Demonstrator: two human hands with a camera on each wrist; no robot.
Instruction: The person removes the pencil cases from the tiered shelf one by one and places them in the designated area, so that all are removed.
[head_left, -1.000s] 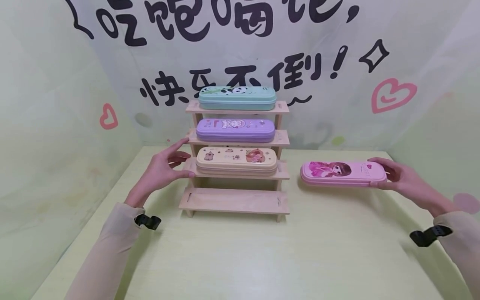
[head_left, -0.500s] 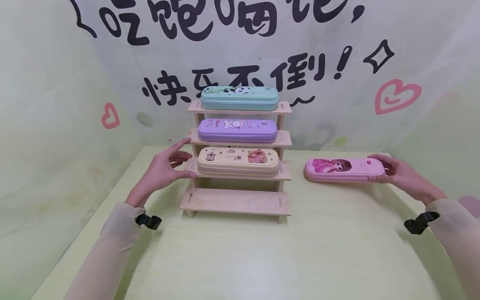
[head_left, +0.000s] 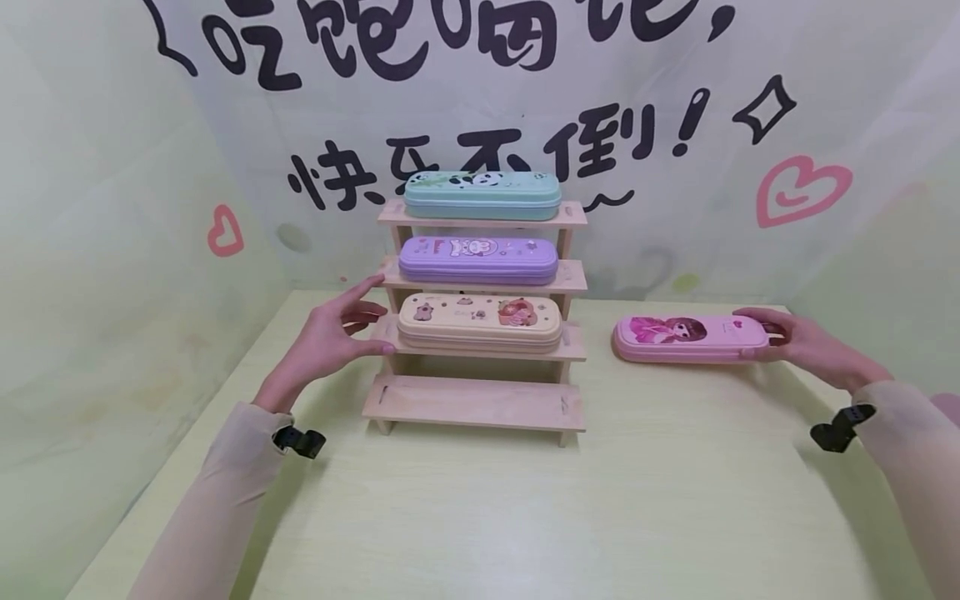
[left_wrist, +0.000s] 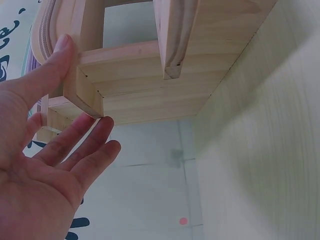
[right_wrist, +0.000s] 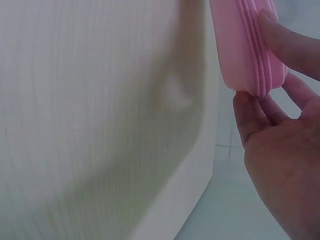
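Note:
A stepped wooden stand (head_left: 472, 404) bears three zippered pencil cases: a mint panda one (head_left: 483, 200) on top, a purple one (head_left: 480, 262) below, then a cream one (head_left: 480, 323). My left hand (head_left: 330, 337) holds the stand's left side, its thumb on the cream case's step and its index finger at the purple case's step. In the left wrist view, the fingertips (left_wrist: 105, 122) touch the end of a step. To the right of the stand, my right hand (head_left: 806, 350) grips the right end of a pink pencil case (head_left: 693, 340) with a girl printed on it. Whether that case touches the table is unclear.
The stand's lowest step carries no case. Under everything lies a pale wood-grain table (head_left: 480, 508). A printed cloth backdrop (head_left: 645, 225) with dark lettering hangs behind, and pale side walls (head_left: 97, 292) rise at both sides.
The pink pencil case and right hand have shifted slightly back, and the case looks lower now. My left hand keeps its hold on the stand. The head view has turned slightly.

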